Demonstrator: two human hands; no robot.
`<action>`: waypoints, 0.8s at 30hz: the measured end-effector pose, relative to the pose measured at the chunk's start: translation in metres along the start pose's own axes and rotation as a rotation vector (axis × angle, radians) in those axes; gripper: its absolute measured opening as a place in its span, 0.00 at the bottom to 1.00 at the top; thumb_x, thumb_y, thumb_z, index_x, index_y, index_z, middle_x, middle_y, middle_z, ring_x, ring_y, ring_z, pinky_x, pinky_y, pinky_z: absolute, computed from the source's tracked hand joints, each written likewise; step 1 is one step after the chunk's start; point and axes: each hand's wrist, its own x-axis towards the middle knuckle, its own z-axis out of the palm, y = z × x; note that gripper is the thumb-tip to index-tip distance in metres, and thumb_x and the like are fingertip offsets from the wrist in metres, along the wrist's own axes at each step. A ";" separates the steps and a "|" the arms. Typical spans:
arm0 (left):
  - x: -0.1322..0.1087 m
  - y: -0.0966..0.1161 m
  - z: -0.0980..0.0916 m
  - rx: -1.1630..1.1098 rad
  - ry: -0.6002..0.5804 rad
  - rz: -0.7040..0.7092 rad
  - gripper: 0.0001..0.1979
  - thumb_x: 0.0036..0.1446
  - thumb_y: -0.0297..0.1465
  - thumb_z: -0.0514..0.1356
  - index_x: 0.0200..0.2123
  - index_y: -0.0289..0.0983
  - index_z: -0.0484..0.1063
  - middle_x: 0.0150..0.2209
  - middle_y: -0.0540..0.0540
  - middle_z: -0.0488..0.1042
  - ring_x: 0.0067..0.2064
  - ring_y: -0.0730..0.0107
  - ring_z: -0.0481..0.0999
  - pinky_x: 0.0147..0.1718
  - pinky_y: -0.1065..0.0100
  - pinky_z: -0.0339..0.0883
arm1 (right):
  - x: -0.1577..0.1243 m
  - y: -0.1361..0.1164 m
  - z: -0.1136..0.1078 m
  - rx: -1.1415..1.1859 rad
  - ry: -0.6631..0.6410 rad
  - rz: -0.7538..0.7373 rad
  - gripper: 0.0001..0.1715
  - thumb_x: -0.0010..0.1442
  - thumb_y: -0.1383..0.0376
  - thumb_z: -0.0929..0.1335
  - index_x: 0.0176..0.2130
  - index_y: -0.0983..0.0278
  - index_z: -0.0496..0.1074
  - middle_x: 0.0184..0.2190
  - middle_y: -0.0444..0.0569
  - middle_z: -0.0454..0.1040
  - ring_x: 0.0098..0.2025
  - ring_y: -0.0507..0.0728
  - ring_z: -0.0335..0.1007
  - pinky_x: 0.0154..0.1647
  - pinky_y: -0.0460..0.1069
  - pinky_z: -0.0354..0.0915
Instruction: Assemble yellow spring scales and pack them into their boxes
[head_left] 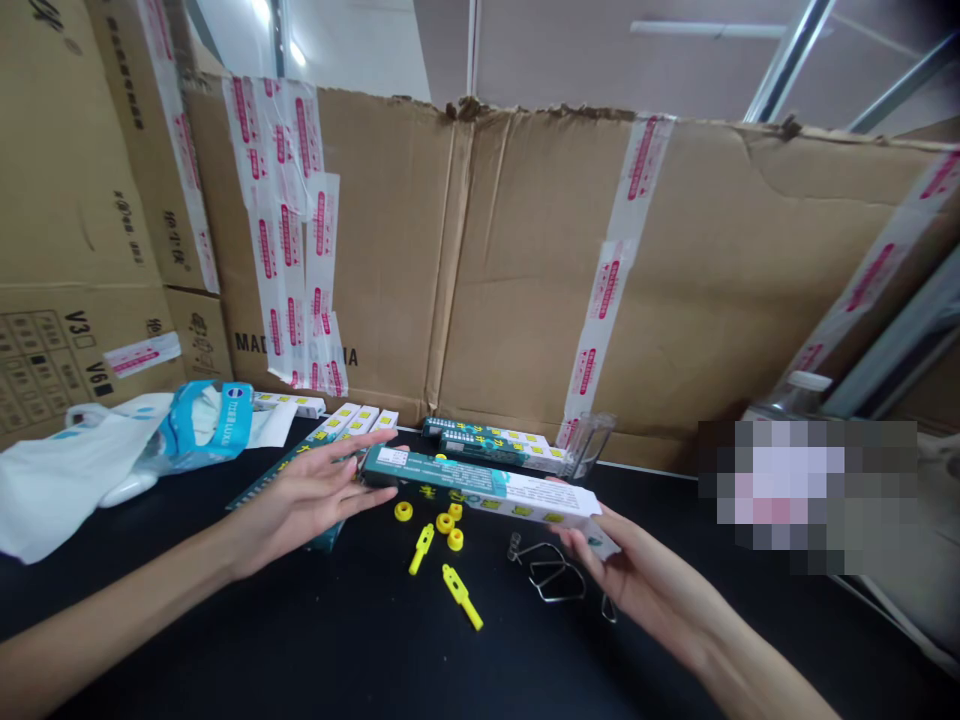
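A long slim carton (480, 487), green at one end and white at the other with yellow pictures, is held level above the black table. My left hand (315, 490) is around its green end, fingers stretched along either side. At the white end, where a flap hangs open, my right hand (615, 560) grips the carton between thumb and fingers. Below it lie several yellow plastic rings (403, 511) and two yellow plastic pieces with stems, one (421, 549) left of the other (462, 597). Bent metal wire parts (556, 580) lie near my right hand.
Similar cartons lie at the back, some on the left (337, 425) and two behind the held one (495, 445). A clear plastic container (592, 445) stands beside these. A blue-and-white tissue pack (210, 425) is at left. Cardboard walls (525, 270) enclose the table's back. A bottle (806, 385) stands right.
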 end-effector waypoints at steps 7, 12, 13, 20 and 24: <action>0.003 -0.006 -0.003 0.083 0.176 0.002 0.15 0.58 0.24 0.68 0.48 0.37 0.80 0.37 0.47 0.77 0.43 0.66 0.79 0.52 0.62 0.76 | 0.000 -0.001 0.001 0.017 0.091 0.110 0.24 0.71 0.78 0.57 0.63 0.86 0.54 0.27 0.61 0.80 0.21 0.54 0.80 0.21 0.39 0.76; 0.002 -0.005 -0.004 0.101 0.205 -0.026 0.18 0.51 0.25 0.73 0.46 0.37 0.81 0.35 0.47 0.78 0.39 0.67 0.80 0.43 0.66 0.80 | 0.001 -0.005 0.001 0.012 0.069 0.195 0.21 0.73 0.73 0.57 0.59 0.87 0.61 0.21 0.60 0.78 0.14 0.51 0.74 0.13 0.37 0.71; 0.002 -0.005 -0.004 0.104 0.199 -0.035 0.18 0.49 0.26 0.74 0.46 0.37 0.81 0.35 0.46 0.79 0.39 0.66 0.80 0.43 0.67 0.80 | 0.001 -0.005 0.001 0.011 0.065 0.206 0.21 0.73 0.72 0.57 0.58 0.87 0.61 0.21 0.60 0.78 0.13 0.51 0.74 0.13 0.37 0.70; 0.003 -0.007 -0.004 0.171 0.251 -0.079 0.12 0.47 0.32 0.76 0.34 0.34 0.82 0.33 0.43 0.81 0.33 0.66 0.80 0.29 0.72 0.78 | -0.001 -0.003 0.003 0.013 0.051 0.249 0.23 0.75 0.71 0.55 0.60 0.87 0.58 0.20 0.59 0.78 0.14 0.51 0.75 0.15 0.37 0.71; -0.001 -0.005 -0.004 0.114 0.175 -0.043 0.22 0.48 0.37 0.75 0.47 0.38 0.81 0.37 0.44 0.81 0.38 0.66 0.80 0.36 0.71 0.79 | -0.002 -0.003 0.004 0.026 0.063 0.252 0.22 0.75 0.72 0.54 0.61 0.86 0.58 0.21 0.58 0.79 0.15 0.51 0.76 0.16 0.36 0.72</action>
